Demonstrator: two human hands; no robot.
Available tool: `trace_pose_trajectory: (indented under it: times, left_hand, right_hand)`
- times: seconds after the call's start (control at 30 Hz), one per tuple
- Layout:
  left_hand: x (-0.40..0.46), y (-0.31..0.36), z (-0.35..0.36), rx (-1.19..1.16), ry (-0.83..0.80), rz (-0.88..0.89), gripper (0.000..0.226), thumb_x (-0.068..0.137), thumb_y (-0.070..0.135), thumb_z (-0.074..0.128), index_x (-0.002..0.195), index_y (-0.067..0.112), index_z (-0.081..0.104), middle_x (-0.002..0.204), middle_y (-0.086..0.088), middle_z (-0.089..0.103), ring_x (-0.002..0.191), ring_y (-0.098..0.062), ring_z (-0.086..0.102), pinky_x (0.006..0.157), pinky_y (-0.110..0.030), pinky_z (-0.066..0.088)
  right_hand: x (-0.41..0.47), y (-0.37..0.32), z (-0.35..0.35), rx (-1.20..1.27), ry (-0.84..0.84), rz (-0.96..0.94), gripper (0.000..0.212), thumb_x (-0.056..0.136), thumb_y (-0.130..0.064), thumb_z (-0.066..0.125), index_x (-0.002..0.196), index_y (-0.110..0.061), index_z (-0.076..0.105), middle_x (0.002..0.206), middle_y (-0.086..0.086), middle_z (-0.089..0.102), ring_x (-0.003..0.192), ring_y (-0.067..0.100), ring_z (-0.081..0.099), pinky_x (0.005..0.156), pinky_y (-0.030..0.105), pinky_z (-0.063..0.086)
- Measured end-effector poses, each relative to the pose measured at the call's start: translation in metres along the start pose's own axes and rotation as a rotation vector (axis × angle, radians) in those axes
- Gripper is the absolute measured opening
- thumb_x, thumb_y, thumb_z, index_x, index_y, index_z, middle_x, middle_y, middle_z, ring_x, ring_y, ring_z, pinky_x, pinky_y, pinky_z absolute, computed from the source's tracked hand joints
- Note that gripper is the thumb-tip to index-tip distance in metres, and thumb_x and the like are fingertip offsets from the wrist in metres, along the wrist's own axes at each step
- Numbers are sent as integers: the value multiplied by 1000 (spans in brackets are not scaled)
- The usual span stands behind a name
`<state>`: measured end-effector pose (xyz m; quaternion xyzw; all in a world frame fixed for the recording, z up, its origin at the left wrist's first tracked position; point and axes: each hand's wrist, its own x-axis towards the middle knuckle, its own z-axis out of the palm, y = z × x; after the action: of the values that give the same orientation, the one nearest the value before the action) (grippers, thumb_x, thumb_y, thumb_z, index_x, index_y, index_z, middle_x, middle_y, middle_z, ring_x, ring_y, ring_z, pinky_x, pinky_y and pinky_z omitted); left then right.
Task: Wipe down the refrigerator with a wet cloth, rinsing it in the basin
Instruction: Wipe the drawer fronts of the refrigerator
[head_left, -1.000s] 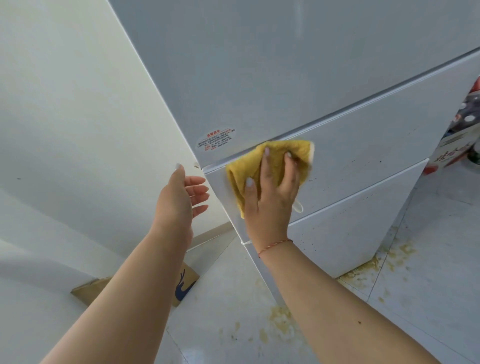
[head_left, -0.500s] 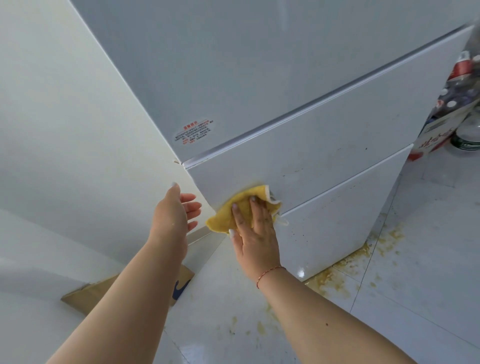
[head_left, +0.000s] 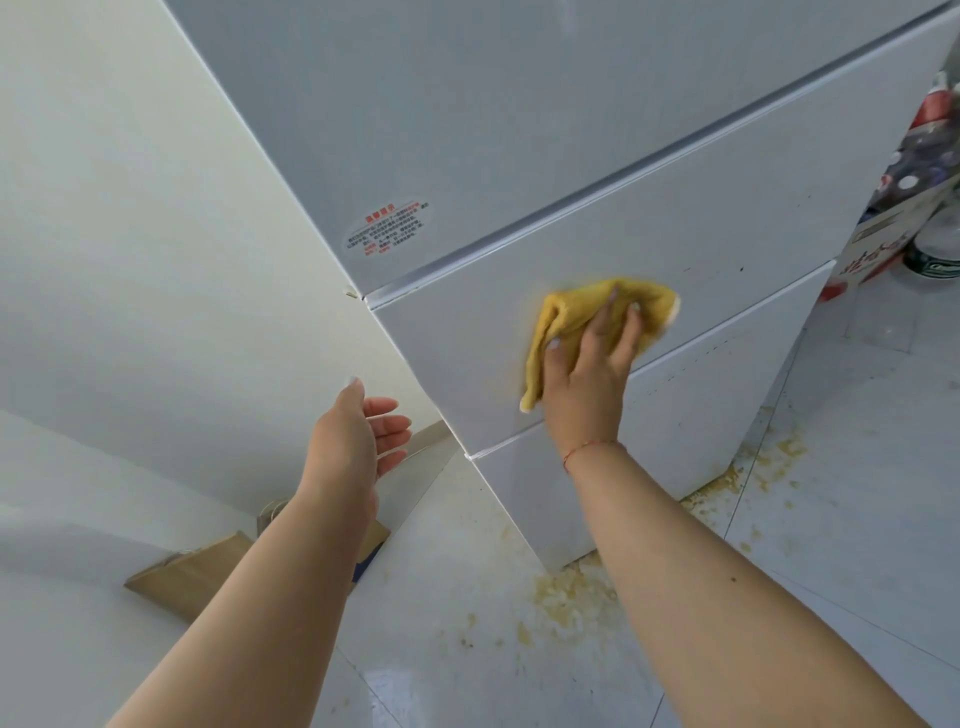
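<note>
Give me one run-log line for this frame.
phase: wiping | right hand: pressing yellow cloth flat on white refrigerator's middle door | left hand: open, free | basin: not in view

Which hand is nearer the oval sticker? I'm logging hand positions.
Left. The left hand hangs open below the sticker, off the fridge's corner; the right hand presses the cloth farther right.

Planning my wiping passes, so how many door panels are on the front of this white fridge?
3: the top door panel bearing the oval sticker, the middle door panel under the yellow cloth, and the bottom door panel reaching the floor. More may sit above the frame.
</note>
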<state>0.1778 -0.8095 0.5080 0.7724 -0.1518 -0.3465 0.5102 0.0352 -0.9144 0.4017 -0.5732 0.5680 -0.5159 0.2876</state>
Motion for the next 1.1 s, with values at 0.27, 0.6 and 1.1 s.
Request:
trace_pose_trajectory:
  times: [0.27, 0.6, 1.1]
  left_hand:
    - [-8, -7, -8, -57, -7, -25, 44, 102, 40, 34, 80, 11, 58, 76, -8, 61, 73, -21, 60, 78, -36, 50]
    - [-25, -11, -15, -104, 2, -58, 44, 102, 39, 35, 80, 9, 58, 75, -10, 60, 71, -23, 58, 77, -37, 50]
    - [-47, 11, 41, -46, -208, -12, 44, 102, 37, 37, 78, 7, 59, 50, -6, 61, 62, -25, 56, 70, -36, 49]
  right_hand:
    - [4, -10, 13, 282, 4, 482, 63, 102, -32, 32, 153, -18, 0, 159, 5, -11, 143, 20, 21, 99, 21, 21]
    - [-36, -29, 71, 853, -99, 1236, 81, 67, -83, 34, 135, -39, 38, 140, 2, 47, 117, 28, 55, 95, 52, 44]
    - [43, 12, 7, 1148, -174, 1286, 39, 94, -48, 27, 78, -22, 51, 84, 3, 52, 77, 21, 49, 73, 33, 40]
